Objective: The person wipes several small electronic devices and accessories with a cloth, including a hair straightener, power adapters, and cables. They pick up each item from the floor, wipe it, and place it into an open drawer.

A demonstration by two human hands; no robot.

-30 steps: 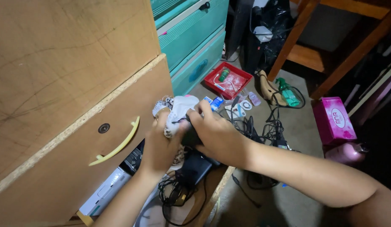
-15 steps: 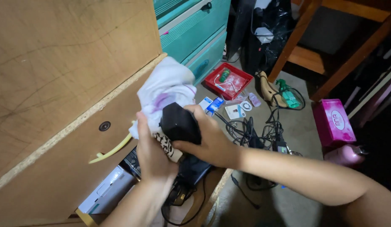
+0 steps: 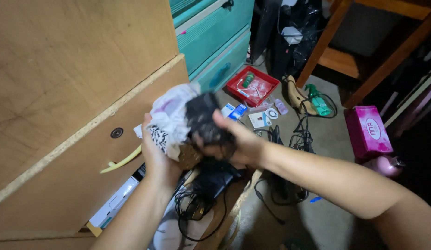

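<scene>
My left hand [image 3: 158, 159] grips a crumpled white bundle of plastic bag and patterned cloth [image 3: 169, 118] from below, held up in front of the wooden cabinet. My right hand [image 3: 236, 141] clutches a black, blurred object [image 3: 204, 118] pressed against that bundle. Both hands hover above an open wooden drawer [image 3: 215, 229] that holds black cables and a black adapter [image 3: 211, 183].
A wooden cabinet door [image 3: 62, 83] with a yellow handle [image 3: 123, 161] fills the left. Teal plastic drawers [image 3: 215, 41] stand behind. On the floor lie a red tray [image 3: 252, 85], small packets, tangled cables [image 3: 294, 139], a green bottle [image 3: 319, 104] and a pink box [image 3: 368, 129].
Both hands have lifted the white bundle and the black object out of the drawer and now hold them slightly lower and more to the right than half a second ago.
</scene>
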